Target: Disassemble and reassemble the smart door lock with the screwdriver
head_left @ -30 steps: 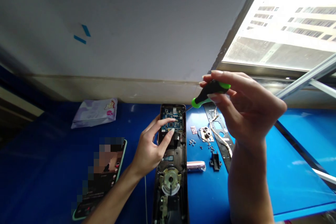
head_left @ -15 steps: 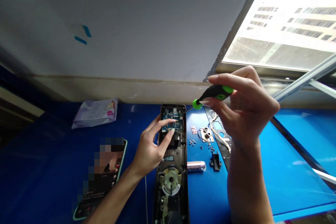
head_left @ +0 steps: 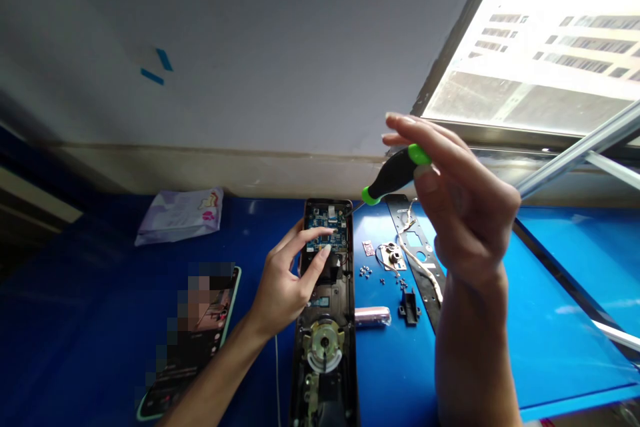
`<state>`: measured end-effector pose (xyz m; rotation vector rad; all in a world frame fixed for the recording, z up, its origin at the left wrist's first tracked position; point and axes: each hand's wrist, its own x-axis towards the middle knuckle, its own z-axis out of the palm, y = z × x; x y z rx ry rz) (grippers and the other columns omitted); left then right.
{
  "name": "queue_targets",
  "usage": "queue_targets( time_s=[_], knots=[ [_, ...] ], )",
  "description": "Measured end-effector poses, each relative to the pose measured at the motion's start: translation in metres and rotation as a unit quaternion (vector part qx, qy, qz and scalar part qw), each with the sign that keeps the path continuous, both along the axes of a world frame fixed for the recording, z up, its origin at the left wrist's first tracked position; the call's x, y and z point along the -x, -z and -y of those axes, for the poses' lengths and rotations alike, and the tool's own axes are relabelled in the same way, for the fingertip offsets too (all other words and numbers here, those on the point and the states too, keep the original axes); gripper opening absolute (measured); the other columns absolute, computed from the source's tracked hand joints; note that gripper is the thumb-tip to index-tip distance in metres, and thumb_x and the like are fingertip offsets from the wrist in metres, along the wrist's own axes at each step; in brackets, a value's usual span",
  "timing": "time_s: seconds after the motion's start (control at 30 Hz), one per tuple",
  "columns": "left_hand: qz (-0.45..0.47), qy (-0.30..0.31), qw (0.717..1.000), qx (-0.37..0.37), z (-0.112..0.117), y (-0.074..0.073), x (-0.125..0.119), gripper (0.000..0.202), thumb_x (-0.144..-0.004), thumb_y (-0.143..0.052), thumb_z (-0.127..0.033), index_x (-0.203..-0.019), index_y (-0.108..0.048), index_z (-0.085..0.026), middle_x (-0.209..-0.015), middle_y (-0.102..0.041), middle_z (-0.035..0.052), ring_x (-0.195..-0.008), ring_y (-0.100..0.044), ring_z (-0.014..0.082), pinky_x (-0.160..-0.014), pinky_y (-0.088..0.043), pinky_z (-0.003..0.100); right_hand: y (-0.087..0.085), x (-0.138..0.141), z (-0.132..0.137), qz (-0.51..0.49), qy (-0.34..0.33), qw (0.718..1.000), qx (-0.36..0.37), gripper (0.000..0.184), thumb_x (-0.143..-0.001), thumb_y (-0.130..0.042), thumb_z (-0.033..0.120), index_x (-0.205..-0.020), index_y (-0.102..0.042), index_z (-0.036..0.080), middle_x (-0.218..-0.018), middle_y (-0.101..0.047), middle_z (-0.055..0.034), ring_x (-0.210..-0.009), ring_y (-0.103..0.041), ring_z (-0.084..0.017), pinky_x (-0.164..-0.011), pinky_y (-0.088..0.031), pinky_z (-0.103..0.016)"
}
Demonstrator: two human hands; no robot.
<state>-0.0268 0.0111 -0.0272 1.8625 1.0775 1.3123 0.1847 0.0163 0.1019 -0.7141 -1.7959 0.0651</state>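
Note:
A long black door-lock body (head_left: pixel 327 320) lies open on the blue table (head_left: pixel 90 267), with a blue circuit board (head_left: pixel 327 227) at its far end and a round metal part (head_left: pixel 324 341) lower down. My left hand (head_left: pixel 293 273) rests on the lock's left edge, fingers spread, fingertips touching the board. My right hand (head_left: pixel 460 200) is raised above the table and pinches a black and green screwdriver (head_left: pixel 393 177). Its thin shaft points down-left to the board's upper right corner.
A phone (head_left: pixel 193 340) with a lit screen lies at the left. A purple-white packet (head_left: pixel 180 213) sits near the wall. Right of the lock are several small screws (head_left: pixel 366 271), a black plate (head_left: pixel 420 253), a small black piece (head_left: pixel 409 307) and a pink cylinder (head_left: pixel 373 317). A window is at the right.
My right hand's fingers have shifted round the screwdriver handle, which has tilted a little more upright. My left hand and the lock have stayed in place.

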Motion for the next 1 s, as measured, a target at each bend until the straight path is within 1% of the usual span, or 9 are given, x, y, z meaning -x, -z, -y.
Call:
queue_targets(
  time_s=[0.07, 0.23, 0.3, 0.43, 0.6, 0.67, 0.8, 0.9, 1.0],
  knots=[
    [0.0, 0.0, 1.0, 0.001, 0.0, 0.0, 0.0, 0.02, -0.101, -0.066, -0.029, -0.12, -0.074, -0.028, -0.121, -0.074, 0.003, -0.109, -0.072, 0.0185, -0.103, -0.058, 0.034, -0.001, -0.001, 0.001, 0.005, -0.031, 0.999, 0.028, 0.045, -0.104, -0.056, 0.017, -0.142, -0.066, 0.038, -0.134, -0.072, -0.0041, -0.118, -0.073, -0.028, -0.1, -0.063, -0.052],
    [0.003, 0.001, 1.0, -0.003, 0.0, 0.0, 0.001, 0.02, -0.101, -0.066, -0.028, -0.119, -0.074, -0.029, -0.122, -0.074, 0.0023, -0.111, -0.072, 0.0183, -0.105, -0.057, 0.033, 0.001, -0.001, 0.001, -0.015, 0.044, 0.999, -0.024, 0.041, -0.088, -0.082, 0.017, -0.123, -0.078, 0.038, -0.098, -0.072, -0.0029, -0.089, -0.071, -0.024, -0.077, -0.066, -0.043],
    [0.005, 0.004, 1.0, -0.001, 0.0, 0.0, 0.0, 0.02, -0.101, -0.066, -0.027, -0.119, -0.074, -0.03, -0.122, -0.074, 0.0014, -0.112, -0.071, 0.0173, -0.105, -0.056, 0.032, 0.001, 0.0, 0.001, -0.003, 0.042, 0.999, -0.023, 0.037, -0.095, -0.073, 0.017, -0.127, -0.076, 0.036, -0.105, -0.073, -0.0046, -0.095, -0.071, -0.025, -0.082, -0.066, -0.045],
    [0.008, 0.008, 1.0, 0.0, -0.001, 0.001, 0.0, 0.02, -0.101, -0.067, -0.026, -0.119, -0.074, -0.03, -0.122, -0.074, 0.0006, -0.112, -0.071, 0.0165, -0.105, -0.056, 0.03, 0.001, 0.001, 0.001, -0.002, -0.054, 0.998, 0.041, 0.047, -0.104, -0.054, 0.012, -0.145, -0.065, 0.031, -0.138, -0.072, -0.0035, -0.122, -0.072, -0.027, -0.103, -0.063, -0.05],
    [0.011, 0.012, 1.0, 0.0, -0.001, 0.001, -0.001, 0.02, -0.101, -0.067, -0.026, -0.119, -0.074, -0.03, -0.125, -0.074, 0.0013, -0.117, -0.07, 0.0184, -0.107, -0.056, 0.033, 0.004, 0.007, -0.002, -0.014, -0.073, 0.997, -0.024, 0.039, -0.096, -0.07, 0.01, -0.13, -0.075, 0.028, -0.121, -0.08, -0.0029, -0.108, -0.077, -0.022, -0.091, -0.068, -0.041],
    [0.013, 0.011, 1.0, 0.002, -0.001, 0.001, -0.001, 0.02, -0.101, -0.067, -0.027, -0.119, -0.074, -0.029, -0.126, -0.074, 0.0019, -0.119, -0.07, 0.0197, -0.106, -0.056, 0.034, 0.004, 0.011, -0.002, -0.009, -0.072, 0.997, -0.035, 0.035, -0.096, -0.069, 0.009, -0.126, -0.076, 0.025, -0.119, -0.08, -0.0034, -0.108, -0.076, -0.021, -0.091, -0.067, -0.038],
    [0.002, 0.005, 1.0, 0.001, -0.001, -0.001, 0.0, 0.02, -0.101, -0.066, -0.03, -0.119, -0.073, -0.028, -0.125, -0.075, 0.0033, -0.116, -0.072, 0.0205, -0.106, -0.058, 0.036, 0.004, 0.015, 0.001, -0.017, -0.053, 0.998, 0.028, 0.034, -0.099, -0.064, 0.01, -0.127, -0.072, 0.028, -0.123, -0.078, -0.002, -0.111, -0.076, -0.022, -0.094, -0.068, -0.04],
    [-0.023, -0.001, 1.0, -0.004, 0.0, -0.002, 0.001, 0.025, -0.103, -0.063, -0.032, -0.126, -0.07, -0.029, -0.128, -0.074, 0.0049, -0.119, -0.071, 0.0223, -0.109, -0.057, 0.04, 0.005, 0.012, 0.002, -0.024, -0.054, 0.995, 0.083, 0.042, -0.095, -0.069, 0.011, -0.13, -0.066, 0.034, -0.127, -0.076, -0.0006, -0.111, -0.078, -0.024, -0.092, -0.07, -0.043],
    [-0.064, -0.025, 0.997, -0.032, 0.001, -0.004, 0.002, 0.029, -0.103, -0.062, -0.033, -0.131, -0.068, -0.028, -0.148, -0.065, 0.0091, -0.139, -0.062, 0.0286, -0.117, -0.052, 0.051, 0.003, 0.006, 0.005, -0.047, -0.022, 0.998, 0.041, 0.044, -0.093, -0.072, 0.014, -0.128, -0.065, 0.038, -0.122, -0.075, -0.0006, -0.109, -0.078, -0.026, -0.089, -0.072, -0.045]
  ],
)
